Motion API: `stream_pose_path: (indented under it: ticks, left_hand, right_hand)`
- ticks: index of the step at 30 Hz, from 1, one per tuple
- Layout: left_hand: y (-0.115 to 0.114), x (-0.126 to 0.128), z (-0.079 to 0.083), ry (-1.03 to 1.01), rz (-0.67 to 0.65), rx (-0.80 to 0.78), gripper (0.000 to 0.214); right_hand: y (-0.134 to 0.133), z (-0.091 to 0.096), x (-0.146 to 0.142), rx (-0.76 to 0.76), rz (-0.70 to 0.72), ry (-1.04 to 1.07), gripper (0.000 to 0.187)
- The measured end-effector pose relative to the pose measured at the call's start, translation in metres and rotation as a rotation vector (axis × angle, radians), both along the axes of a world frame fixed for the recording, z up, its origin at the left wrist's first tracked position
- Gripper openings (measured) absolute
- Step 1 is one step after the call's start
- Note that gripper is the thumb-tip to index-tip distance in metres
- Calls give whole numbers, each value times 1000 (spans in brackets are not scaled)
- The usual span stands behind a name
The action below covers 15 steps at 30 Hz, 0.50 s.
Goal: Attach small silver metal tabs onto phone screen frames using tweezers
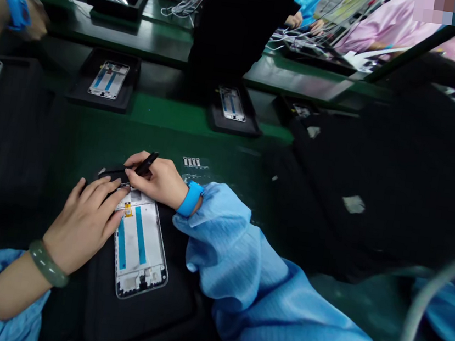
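A white phone frame (129, 241) with two blue strips and a small gold flex cable (128, 211) lies on a black foam tray (142, 326). My left hand (84, 219) rests palm down at its upper left, fingers stretched out, fingertips touching the frame's top edge. My right hand (158, 181) is closed around a slim black pen-like tool (146, 164), held at a slant over the top end of the frame. The tool's tip is hidden by my fingers. Just right of this hand, a few small metal pieces (191, 161) sit in a row on the green bench.
Further back, more phone frames lie in black trays (122, 103) (236, 127). Dark stacked trays (4, 165) stand at left, a large black mass (360, 170) at right. A co-worker's arm (6, 10) reaches in at upper left. Cables (185, 7) lie on the far bench.
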<state>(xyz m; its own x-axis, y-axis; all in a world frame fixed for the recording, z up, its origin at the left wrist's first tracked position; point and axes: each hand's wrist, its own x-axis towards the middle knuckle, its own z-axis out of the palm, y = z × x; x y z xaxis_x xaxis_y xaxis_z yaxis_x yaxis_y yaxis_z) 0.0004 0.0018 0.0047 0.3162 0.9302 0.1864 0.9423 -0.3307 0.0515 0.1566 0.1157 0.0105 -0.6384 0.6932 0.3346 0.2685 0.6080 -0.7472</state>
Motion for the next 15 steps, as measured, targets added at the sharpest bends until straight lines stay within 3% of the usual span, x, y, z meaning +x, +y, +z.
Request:
stream_pose_path:
  ticks: [9,15]
  left_hand:
    - [2,0,3,16,-16,1,39]
    - [2,3,4,56,-18,15,37]
  right_hand:
    - [1,4,-2,144,113,-113,15]
    - [8,1,5,-62,-25,-9,22]
